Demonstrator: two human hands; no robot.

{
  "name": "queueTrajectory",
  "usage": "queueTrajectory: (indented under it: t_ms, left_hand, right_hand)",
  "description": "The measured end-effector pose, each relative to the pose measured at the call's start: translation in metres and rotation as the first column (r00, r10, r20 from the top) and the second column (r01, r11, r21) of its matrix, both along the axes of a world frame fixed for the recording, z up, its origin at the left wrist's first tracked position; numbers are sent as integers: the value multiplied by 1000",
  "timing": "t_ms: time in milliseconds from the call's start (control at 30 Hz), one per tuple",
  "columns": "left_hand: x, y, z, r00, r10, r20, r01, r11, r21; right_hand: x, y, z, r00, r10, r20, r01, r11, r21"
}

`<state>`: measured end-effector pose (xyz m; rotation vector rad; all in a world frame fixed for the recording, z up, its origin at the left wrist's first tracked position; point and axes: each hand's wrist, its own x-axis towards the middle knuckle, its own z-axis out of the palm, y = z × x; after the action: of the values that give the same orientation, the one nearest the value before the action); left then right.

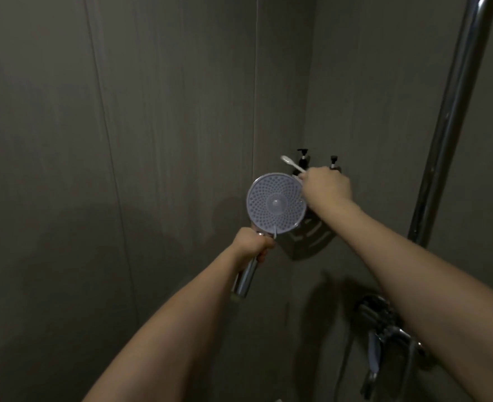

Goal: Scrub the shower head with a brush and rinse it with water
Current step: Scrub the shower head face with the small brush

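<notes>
A round shower head (275,203) with a pale, dotted spray face points toward me at the centre of the view. My left hand (252,245) grips its chrome handle (243,281) just below the face. My right hand (327,187) sits at the upper right rim of the face, closed on a white toothbrush-like brush (291,164). The brush's head sticks up and to the left, above the rim and off the spray face.
Dark grey wall panels meet in a corner behind the shower head. A corner shelf (312,239) holds two pump bottles (303,159). A chrome riser pipe (454,111) runs up the right side, and the mixer tap (384,338) with its hose sits at the lower right.
</notes>
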<state>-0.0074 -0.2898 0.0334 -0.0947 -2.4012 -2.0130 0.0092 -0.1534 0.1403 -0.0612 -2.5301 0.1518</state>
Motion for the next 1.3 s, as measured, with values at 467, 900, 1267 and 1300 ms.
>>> queueTrajectory:
  t_ms: [467, 900, 1267, 1300]
  left_hand:
    - [5, 6, 12, 999, 8, -31, -5, 995, 102]
    - [10, 2, 12, 1000, 10, 7, -11, 990, 143]
    - [13, 2, 3, 1000, -5, 18, 2, 988, 154]
    - [13, 3, 3, 1000, -10, 23, 6, 988, 152]
  right_hand:
    - [1, 20, -33, 992, 105, 63, -92, 980, -178]
    - [17, 3, -56, 961, 242, 133, -193, 934, -301]
    - [22, 16, -69, 970, 202, 134, -133, 907, -400]
    - [22, 18, -72, 963, 219, 158, -146, 914, -379]
